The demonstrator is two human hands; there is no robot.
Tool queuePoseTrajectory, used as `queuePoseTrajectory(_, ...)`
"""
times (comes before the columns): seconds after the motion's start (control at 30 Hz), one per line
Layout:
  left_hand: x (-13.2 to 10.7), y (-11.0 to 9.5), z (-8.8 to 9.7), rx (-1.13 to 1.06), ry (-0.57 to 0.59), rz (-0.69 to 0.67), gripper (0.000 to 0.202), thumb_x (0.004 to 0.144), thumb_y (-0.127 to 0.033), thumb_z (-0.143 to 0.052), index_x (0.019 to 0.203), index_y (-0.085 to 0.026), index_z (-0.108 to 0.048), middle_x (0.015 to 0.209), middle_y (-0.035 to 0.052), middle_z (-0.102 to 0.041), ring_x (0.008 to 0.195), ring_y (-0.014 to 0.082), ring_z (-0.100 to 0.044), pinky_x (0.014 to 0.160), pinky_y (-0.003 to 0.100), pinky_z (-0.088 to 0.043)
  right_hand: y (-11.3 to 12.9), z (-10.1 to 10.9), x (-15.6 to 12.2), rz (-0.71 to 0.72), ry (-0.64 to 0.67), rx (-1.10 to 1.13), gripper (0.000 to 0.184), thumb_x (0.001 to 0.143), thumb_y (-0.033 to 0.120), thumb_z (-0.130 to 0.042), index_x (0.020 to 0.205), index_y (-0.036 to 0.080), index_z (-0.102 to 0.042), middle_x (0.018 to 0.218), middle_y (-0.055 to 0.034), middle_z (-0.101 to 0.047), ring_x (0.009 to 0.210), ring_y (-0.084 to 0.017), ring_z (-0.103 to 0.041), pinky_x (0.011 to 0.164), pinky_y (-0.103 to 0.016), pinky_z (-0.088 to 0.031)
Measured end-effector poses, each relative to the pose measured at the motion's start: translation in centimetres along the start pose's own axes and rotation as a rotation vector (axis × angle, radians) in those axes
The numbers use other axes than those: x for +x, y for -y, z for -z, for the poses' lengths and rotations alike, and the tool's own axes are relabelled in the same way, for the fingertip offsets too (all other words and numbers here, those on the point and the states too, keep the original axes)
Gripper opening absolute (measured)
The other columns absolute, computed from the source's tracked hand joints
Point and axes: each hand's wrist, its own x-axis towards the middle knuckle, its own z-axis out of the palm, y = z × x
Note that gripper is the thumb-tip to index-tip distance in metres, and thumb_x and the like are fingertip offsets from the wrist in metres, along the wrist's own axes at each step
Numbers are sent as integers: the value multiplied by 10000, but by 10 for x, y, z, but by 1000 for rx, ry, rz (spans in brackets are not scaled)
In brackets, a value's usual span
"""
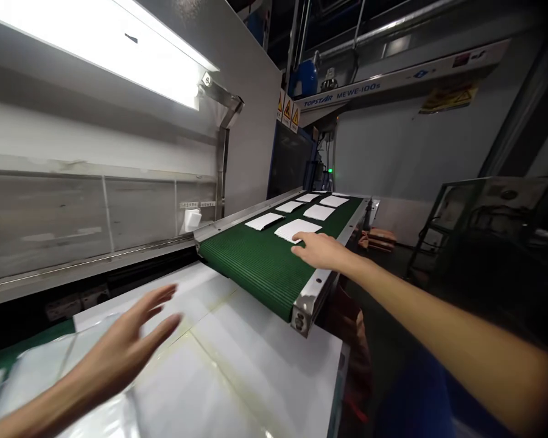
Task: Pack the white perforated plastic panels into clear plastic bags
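Observation:
Over the green ribbed conveyor belt, my right hand reaches in from the right. Its index fingertip overlaps the near edge of the closest white flat rectangular piece; whether it touches is unclear. Thumb and index finger are apart, with nothing visibly gripped, and the other fingers are partly hidden. Further up the belt lie several similar white pieces in two rough rows. My left hand hovers at the lower left above a white taped worktop, fingers stretched out and thumb spread, holding nothing.
Clear plastic bags or film lie on the worktop's left. A metal side rail edges the belt. At left, a bright lamp hangs above a panel with a small white block. Dark equipment stands at right.

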Motion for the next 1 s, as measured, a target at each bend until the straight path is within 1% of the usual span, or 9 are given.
queuePoseTrajectory(0.1,127,-27,-93,262,158,-388,500,849,-397,-555,1308,-220,-468,1352,73,-516,1250,248,-456,1076,370,-332,-44,-8,78,-20,-11,-169,434,876,391,-551,1255,189,-486,1241,-89,-540,1136,-262,-515,964,-528,-387)
queuePoseTrajectory(0.23,284,-47,-198,350,185,-459,485,803,-295,-644,1250,-157,-516,1308,125,-534,1224,286,-468,1059,464,-324,-71,-31,170,13,77,-284,443,899,428,-503,1277,201,-461,1266,-92,-523,1107,-248,-537,942,-498,-423)
queuePoseTrajectory(0.33,355,-47,-241,385,158,-435,428,835,-317,-619,1222,-165,-518,1313,106,-508,1214,285,-461,1018,542,-342,-72,-49,219,32,180,-331,437,895,479,-484,1225,193,-509,1206,-84,-568,1036,-222,-577,904,-460,-455)
queuePoseTrajectory(0.47,389,-46,-255,365,87,-334,313,865,-345,-576,1117,-159,-576,1203,86,-572,1110,251,-536,960,510,-409,-64,-49,241,9,194,-352,547,832,633,-460,1091,172,-601,998,-89,-669,869,-228,-647,850,-461,-467)
queuePoseTrajectory(0.57,384,-52,-232,282,-33,-261,323,887,-380,-530,1120,-160,-566,1196,88,-568,1107,248,-532,957,504,-406,-67,-28,227,-69,97,-308,624,811,685,-408,960,130,-650,725,-107,-693,673,-251,-675,768,-455,-486)
queuePoseTrajectory(0.7,335,-63,-155,102,-96,-179,339,913,-408,-445,1101,-155,-568,1218,111,-553,1128,265,-520,925,484,-438,-80,7,173,-185,-86,-172,388,838,445,-498,854,84,-641,631,-101,-673,492,-189,-636,546,-322,-502)
queuePoseTrajectory(0.77,288,-63,-105,-7,-35,-145,362,922,-413,-388,1113,-160,-561,1195,118,-578,1074,268,-565,827,439,-507,-79,23,133,-167,-243,-110,295,815,297,-528,1011,84,-584,746,-101,-690,503,-155,-627,520,-278,-486)
queuePoseTrajectory(0.87,194,-47,-37,-157,137,-44,425,906,-466,-367,1152,-167,-543,1127,126,-637,970,269,-631,714,395,-553,-56,36,58,-55,-482,-57,448,801,221,-514,1223,101,-424,839,-120,-695,649,-211,-655,587,-315,-488)
queuePoseTrajectory(1.0,61,-1,16,-331,401,249,510,868,-559,-411,1078,-134,-598,1040,152,-684,943,288,-649,745,414,-540,3,8,-58,212,-602,-25,427,859,231,-468,1285,224,-432,884,-86,-710,790,-293,-659,681,-403,-493)
